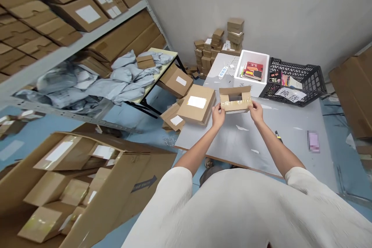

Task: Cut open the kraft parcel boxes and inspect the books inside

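A small cardboard box [236, 105] with an open top and shiny tape along its near side is held above the grey table [232, 139]. My left hand [218, 116] grips its left end, fingers closed on the edge. At the right end, my right hand [256, 112] pinches the near corner. The box's inside shows through the opening, dark, with contents I cannot make out. Just left of my left hand lies a larger closed carton [198, 104] with a white label.
Behind the box stand a white foam box [252, 70] and a black crate [296, 81] with packets. A cutter [278, 136] lies at the right. A large carton [145, 178] of boxes stands at lower left; grey bags [122, 77] cover a side table.
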A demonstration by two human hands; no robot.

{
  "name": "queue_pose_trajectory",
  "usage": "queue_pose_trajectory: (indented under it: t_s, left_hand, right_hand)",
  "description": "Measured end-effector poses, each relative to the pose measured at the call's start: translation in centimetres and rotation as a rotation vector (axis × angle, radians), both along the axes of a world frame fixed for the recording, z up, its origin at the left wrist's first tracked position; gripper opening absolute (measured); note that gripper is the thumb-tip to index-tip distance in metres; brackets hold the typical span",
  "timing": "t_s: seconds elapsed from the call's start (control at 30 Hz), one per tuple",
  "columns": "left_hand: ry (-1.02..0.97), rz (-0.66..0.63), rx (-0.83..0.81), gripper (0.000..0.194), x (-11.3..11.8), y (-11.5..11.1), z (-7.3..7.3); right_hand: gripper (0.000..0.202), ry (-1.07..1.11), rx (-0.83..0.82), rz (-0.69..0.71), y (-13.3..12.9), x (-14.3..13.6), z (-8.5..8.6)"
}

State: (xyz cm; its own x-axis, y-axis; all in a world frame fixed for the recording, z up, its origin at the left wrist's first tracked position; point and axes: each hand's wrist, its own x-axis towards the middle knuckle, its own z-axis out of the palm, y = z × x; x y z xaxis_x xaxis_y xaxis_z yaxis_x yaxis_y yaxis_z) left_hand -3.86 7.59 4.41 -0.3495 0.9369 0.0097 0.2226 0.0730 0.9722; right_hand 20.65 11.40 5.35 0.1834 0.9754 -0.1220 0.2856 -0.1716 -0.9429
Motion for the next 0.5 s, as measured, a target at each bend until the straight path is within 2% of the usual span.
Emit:
queue_pose_trajectory:
  t_s: [0.1, 0.23, 0.37, 0.5]
  left_hand:
    - [0.012, 0.072, 0.052, 0.039, -3.6, -0.4, 1.3]
    - [-0.009, 0.175, 0.094, 0.043, -10.0, -0.9, 2.4]
    - [-0.026, 0.266, 0.133, 0.046, -18.0, -2.0, 2.3]
    - [-0.026, 0.364, 0.14, 0.05, -26.4, -3.4, 1.6]
  right_hand:
    - [0.054, -0.092, 0.182, 0.026, 0.5, -3.8, 1.6]
    - [0.056, -0.09, 0.254, 0.155, 1.3, -10.6, 3.2]
    - [0.058, -0.064, 0.284, 0.254, 1.7, -19.0, 3.7]
    - [0.058, -0.028, 0.282, 0.338, 1.5, -28.5, 3.3]
